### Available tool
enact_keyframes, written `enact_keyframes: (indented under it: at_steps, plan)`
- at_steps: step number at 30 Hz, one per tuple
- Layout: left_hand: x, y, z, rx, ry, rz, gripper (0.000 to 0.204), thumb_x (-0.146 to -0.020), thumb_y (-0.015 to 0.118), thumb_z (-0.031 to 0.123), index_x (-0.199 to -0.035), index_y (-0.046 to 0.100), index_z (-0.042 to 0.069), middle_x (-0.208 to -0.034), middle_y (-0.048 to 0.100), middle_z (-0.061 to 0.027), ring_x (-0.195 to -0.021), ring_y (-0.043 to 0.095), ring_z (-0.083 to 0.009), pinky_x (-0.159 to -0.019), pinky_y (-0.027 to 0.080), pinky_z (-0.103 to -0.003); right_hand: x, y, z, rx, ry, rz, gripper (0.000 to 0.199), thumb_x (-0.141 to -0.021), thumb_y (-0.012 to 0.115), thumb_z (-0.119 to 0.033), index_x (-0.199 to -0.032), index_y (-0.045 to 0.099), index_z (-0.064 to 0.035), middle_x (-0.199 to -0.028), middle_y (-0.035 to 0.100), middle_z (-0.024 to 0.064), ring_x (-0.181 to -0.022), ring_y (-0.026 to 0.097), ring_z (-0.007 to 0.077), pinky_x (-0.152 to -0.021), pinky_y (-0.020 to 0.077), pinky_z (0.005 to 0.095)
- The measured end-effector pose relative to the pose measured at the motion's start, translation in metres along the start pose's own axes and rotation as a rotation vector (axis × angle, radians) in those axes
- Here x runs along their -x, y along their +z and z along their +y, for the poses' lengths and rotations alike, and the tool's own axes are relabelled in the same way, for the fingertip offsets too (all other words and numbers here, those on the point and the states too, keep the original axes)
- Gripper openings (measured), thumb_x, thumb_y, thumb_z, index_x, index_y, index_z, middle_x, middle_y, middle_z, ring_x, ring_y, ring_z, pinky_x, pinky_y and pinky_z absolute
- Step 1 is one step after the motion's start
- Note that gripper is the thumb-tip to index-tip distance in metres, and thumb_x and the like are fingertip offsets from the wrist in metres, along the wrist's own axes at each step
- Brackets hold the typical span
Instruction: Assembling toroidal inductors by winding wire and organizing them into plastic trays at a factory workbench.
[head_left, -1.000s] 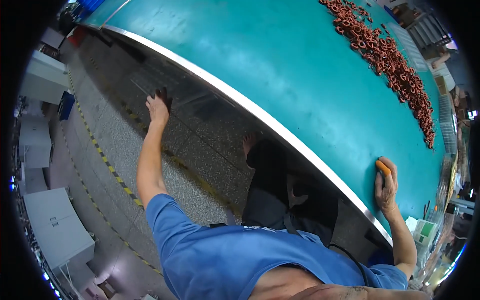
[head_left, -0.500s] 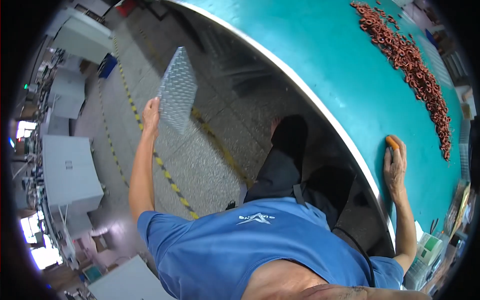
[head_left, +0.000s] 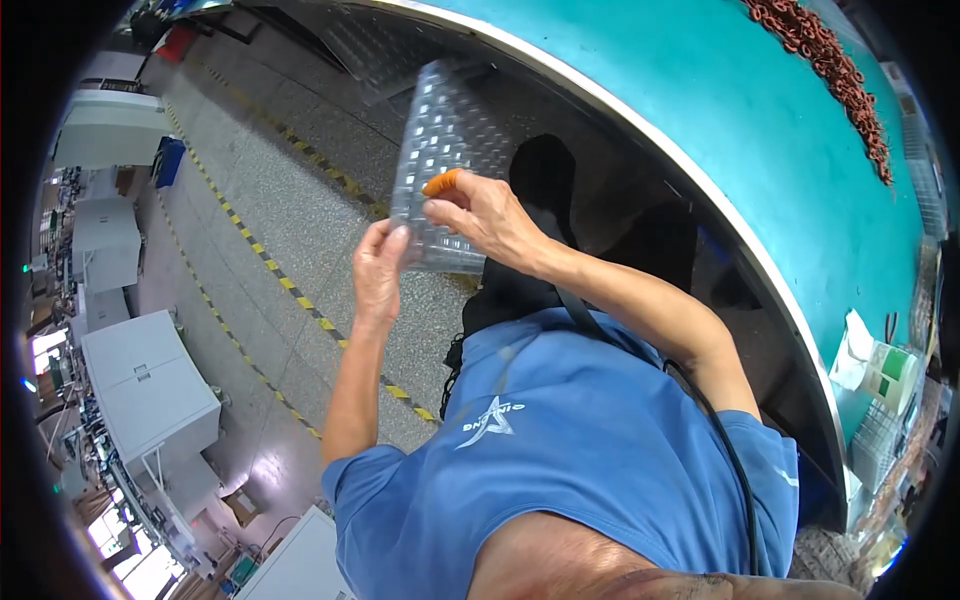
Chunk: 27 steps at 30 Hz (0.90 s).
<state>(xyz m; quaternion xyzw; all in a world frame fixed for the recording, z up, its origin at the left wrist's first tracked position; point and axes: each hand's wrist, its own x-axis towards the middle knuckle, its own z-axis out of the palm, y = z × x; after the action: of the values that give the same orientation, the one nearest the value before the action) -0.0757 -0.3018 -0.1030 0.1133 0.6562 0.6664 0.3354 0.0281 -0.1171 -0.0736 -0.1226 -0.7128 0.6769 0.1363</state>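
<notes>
At the far left, a pale grey two-door cabinet (head_left: 150,385) stood on the speckled grey floor (head_left: 270,180), and beyond it was a dark blue box (head_left: 168,162). A yellow-and-black striped tape line (head_left: 290,285) ran across the floor to the right of the cabinet.

Next came the person's left hand (head_left: 378,270), its fingers clamped on the near left corner of a clear plastic tray with rows of small moulded pockets (head_left: 440,135). The thumb lay on the side facing the camera. The tray was held up tilted, above the floor and to the left of the worktop's edge; its far end looked blurred.

The right hand (head_left: 487,215) reached across in front of the tray, with a ribbed orange cover (head_left: 443,183) on one finger. That fingertip and the thumb had a narrow gap between them, the other fingers were curled, and one could not tell whether they pinched any part of the tray.

The person wore a blue short-sleeved shirt (head_left: 620,430), with a black cable (head_left: 728,440) lying over it. To the right curved the green worktop with a pale metal rim (head_left: 720,110), bearing a long heap of reddish-brown ring-shaped pieces (head_left: 825,60) and, nearer, a white-and-green box (head_left: 888,375).
</notes>
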Motion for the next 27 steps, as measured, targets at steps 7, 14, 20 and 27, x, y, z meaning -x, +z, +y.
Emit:
enact_keyframes:
  at_steps: [7,14,20,27]
  plan:
    - [0.015,0.032,-0.003,-0.144,0.154,-0.119,0.03,-0.09,0.067,0.022,-0.106,0.059,-0.002,-0.107,0.056,-0.0039,-0.092,0.055,-0.0094,-0.081,0.047,-0.026,0.005,0.003,0.01,-0.241,0.263,0.095,0.031,-0.086,0.068,-0.011,-0.108,0.058,0.0078,-0.086,0.067,0.0124,-0.077,0.067,0.0159,-0.07,0.0557,0.0282]
    - [0.011,0.034,-0.007,-0.049,0.073,-0.146,0.026,-0.089,0.067,0.021,-0.104,0.06,0.0,-0.104,0.057,-0.0028,-0.091,0.055,-0.0088,-0.082,0.046,-0.025,0.005,0.001,0.016,-0.48,0.376,0.133,0.026,-0.084,0.067,-0.004,-0.106,0.057,0.0065,-0.084,0.066,0.0096,-0.075,0.065,0.015,-0.072,0.0539,0.0278]
    - [0.013,0.027,-0.002,0.212,-0.084,-0.106,0.019,-0.088,0.067,0.017,-0.1,0.06,0.004,-0.096,0.063,-0.0012,-0.087,0.058,-0.0089,-0.08,0.048,-0.026,0.017,-0.009,0.015,-0.485,0.38,0.152,0.027,-0.083,0.067,-0.006,-0.107,0.058,0.0037,-0.081,0.063,0.0047,-0.073,0.061,0.0116,-0.071,0.0503,0.0251]
    - [0.02,0.031,-0.009,0.075,-0.017,-0.158,0.018,-0.087,0.068,0.01,-0.101,0.059,0.003,-0.093,0.062,-0.0021,-0.083,0.058,-0.0076,-0.077,0.048,-0.024,0.019,-0.002,0.021,-0.223,0.303,0.138,0.028,-0.083,0.069,-0.012,-0.104,0.058,0.0041,-0.076,0.061,0.0042,-0.068,0.059,0.0106,-0.063,0.0498,0.0251]
